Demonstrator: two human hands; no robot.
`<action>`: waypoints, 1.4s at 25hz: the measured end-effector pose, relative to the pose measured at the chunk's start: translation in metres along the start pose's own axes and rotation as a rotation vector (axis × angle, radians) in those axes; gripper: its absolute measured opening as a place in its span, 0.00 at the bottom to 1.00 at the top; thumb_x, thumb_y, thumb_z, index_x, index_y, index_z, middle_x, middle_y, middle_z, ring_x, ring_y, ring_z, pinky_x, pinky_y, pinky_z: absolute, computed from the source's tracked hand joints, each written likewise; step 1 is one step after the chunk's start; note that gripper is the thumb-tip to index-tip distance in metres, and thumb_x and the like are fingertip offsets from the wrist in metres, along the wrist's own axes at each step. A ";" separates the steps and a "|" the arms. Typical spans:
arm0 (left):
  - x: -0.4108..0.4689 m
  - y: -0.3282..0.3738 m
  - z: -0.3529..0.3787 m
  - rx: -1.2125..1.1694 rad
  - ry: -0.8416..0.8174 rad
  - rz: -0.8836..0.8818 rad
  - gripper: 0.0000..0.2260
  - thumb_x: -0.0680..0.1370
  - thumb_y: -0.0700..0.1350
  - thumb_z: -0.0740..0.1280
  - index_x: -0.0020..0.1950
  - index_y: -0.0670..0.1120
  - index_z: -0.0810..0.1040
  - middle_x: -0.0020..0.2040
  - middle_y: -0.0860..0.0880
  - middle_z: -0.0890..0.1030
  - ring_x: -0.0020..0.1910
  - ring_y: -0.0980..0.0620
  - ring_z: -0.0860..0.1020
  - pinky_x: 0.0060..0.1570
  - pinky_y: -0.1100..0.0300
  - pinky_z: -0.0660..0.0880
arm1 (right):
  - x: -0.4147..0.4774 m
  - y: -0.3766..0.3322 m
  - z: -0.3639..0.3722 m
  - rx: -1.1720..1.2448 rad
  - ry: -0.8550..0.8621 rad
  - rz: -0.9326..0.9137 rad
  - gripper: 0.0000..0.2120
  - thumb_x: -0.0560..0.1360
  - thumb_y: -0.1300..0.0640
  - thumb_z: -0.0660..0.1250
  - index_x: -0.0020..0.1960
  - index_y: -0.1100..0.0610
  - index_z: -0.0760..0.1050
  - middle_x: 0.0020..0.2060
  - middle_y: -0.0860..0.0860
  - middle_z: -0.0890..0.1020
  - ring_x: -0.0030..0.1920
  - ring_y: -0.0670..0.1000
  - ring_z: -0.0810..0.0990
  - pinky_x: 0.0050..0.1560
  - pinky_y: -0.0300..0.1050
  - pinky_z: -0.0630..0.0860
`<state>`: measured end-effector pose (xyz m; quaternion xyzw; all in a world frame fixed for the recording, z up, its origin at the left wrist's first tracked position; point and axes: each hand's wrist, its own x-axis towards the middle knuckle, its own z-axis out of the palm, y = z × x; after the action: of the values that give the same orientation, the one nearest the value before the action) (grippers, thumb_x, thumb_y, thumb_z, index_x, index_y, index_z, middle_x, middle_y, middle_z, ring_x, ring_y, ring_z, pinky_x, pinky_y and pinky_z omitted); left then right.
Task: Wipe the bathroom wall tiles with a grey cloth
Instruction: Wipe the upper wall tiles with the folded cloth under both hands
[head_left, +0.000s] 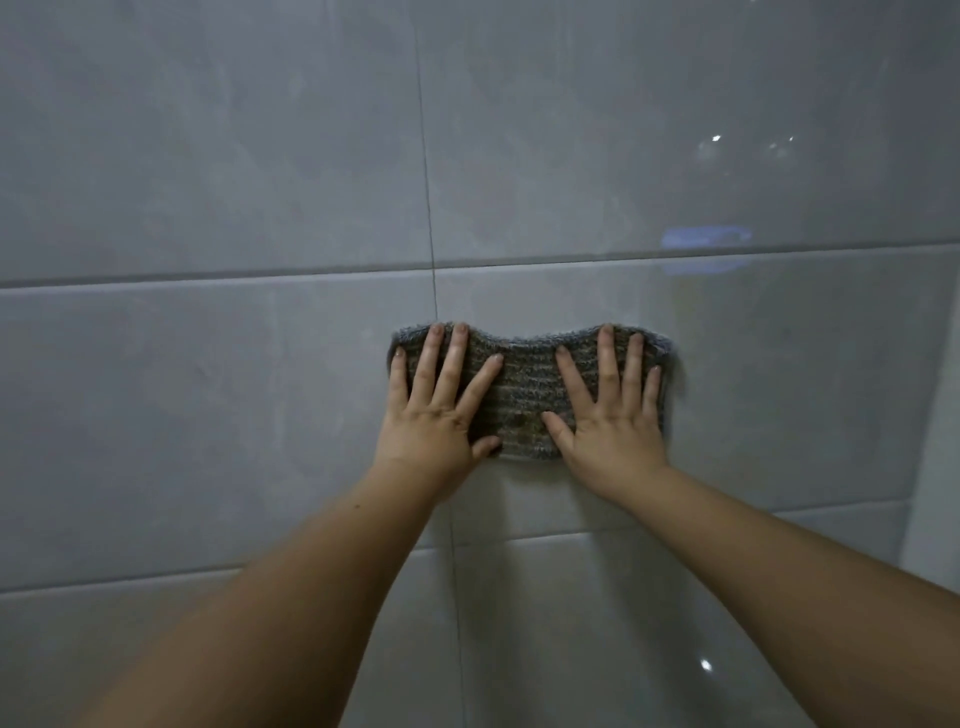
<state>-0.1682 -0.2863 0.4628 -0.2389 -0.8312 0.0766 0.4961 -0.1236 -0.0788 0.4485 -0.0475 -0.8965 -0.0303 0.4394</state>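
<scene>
A grey ribbed cloth (527, 387) lies flat against the glossy grey wall tiles (208, 389), just right of a vertical grout line. My left hand (441, 400) presses on the cloth's left half with fingers spread. My right hand (608, 405) presses on its right half the same way, fingers apart and pointing up. Both palms cover the cloth's lower corners. Neither hand grips the cloth; each pins it to the wall.
Horizontal grout lines (208, 280) run above and below the cloth. A wall corner or lighter edge (930, 467) stands at the far right. Light reflections (706, 244) show on the tile to the upper right.
</scene>
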 end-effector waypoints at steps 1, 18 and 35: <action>-0.006 -0.002 0.002 0.000 0.021 -0.001 0.44 0.72 0.69 0.63 0.79 0.55 0.43 0.80 0.44 0.40 0.78 0.41 0.40 0.73 0.37 0.39 | -0.001 -0.003 -0.004 -0.006 -0.071 0.012 0.37 0.78 0.34 0.51 0.76 0.43 0.33 0.75 0.54 0.30 0.74 0.62 0.28 0.73 0.66 0.36; -0.039 0.017 0.039 -0.172 0.272 -0.141 0.27 0.82 0.62 0.53 0.79 0.52 0.60 0.80 0.40 0.54 0.79 0.40 0.51 0.75 0.37 0.46 | -0.026 -0.051 0.049 0.234 0.370 0.137 0.25 0.80 0.43 0.51 0.76 0.47 0.59 0.77 0.58 0.57 0.77 0.64 0.50 0.71 0.73 0.48; -0.099 0.078 0.093 -0.034 0.199 -0.086 0.30 0.80 0.64 0.51 0.79 0.53 0.54 0.81 0.43 0.45 0.79 0.40 0.46 0.75 0.35 0.44 | -0.081 0.017 0.112 -0.059 0.418 -0.358 0.30 0.76 0.41 0.58 0.76 0.45 0.57 0.75 0.55 0.59 0.78 0.61 0.47 0.72 0.72 0.47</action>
<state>-0.1840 -0.2543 0.3099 -0.2178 -0.7886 0.0173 0.5747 -0.1605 -0.0562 0.3162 0.1062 -0.7792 -0.1428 0.6010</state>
